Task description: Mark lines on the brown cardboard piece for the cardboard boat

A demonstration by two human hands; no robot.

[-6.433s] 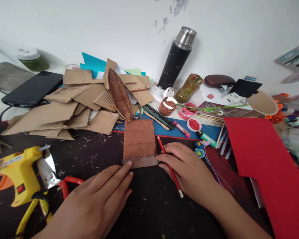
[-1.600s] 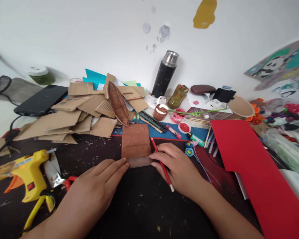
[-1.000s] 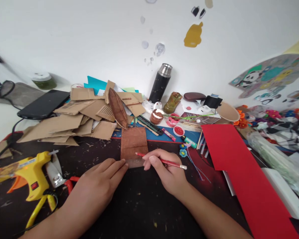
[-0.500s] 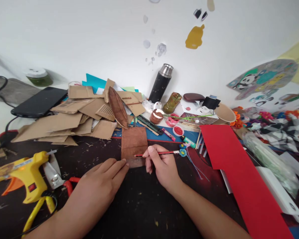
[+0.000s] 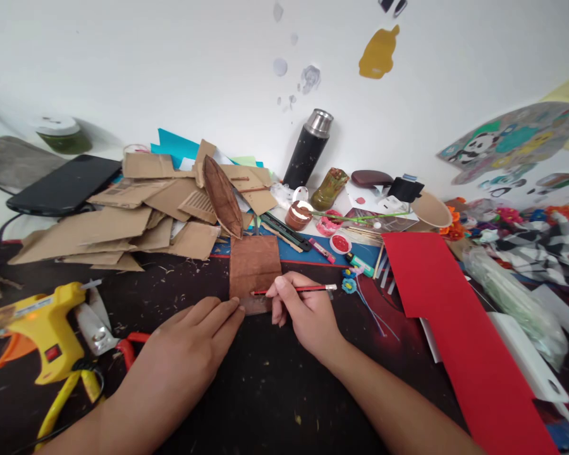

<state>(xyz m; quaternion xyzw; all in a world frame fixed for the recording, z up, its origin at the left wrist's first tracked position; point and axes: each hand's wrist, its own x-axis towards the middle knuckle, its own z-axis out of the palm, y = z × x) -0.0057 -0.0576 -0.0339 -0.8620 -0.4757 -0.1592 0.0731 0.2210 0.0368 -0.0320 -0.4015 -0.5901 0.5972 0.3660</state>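
A square brown-painted piece of cardboard (image 5: 255,262) lies on the dark table in front of me. Along its near edge runs a see-through strip (image 5: 256,306), possibly a ruler. My left hand (image 5: 196,341) lies flat, its fingertips stretched onto the strip's left end and the board's lower left corner. A red and black pencil (image 5: 308,289) is pinched in my right hand (image 5: 308,316), its point resting on the board just above the strip. Part of the board's right side is hidden behind my right fingers. A brown leaf-shaped cardboard piece (image 5: 222,197) leans just behind the board.
Cardboard scraps (image 5: 118,221) are heaped at back left. A yellow glue gun (image 5: 52,328) and red-handled pliers (image 5: 128,347) lie left. Behind stand a black flask (image 5: 308,151) and a brown paint pot (image 5: 298,216). A green cutter (image 5: 284,231) lies before them; red card (image 5: 455,328) stretches along the right.
My right hand and the pencil have slid slightly left across the board. The left hand stays in place on the strip. The camera view has tilted a little.
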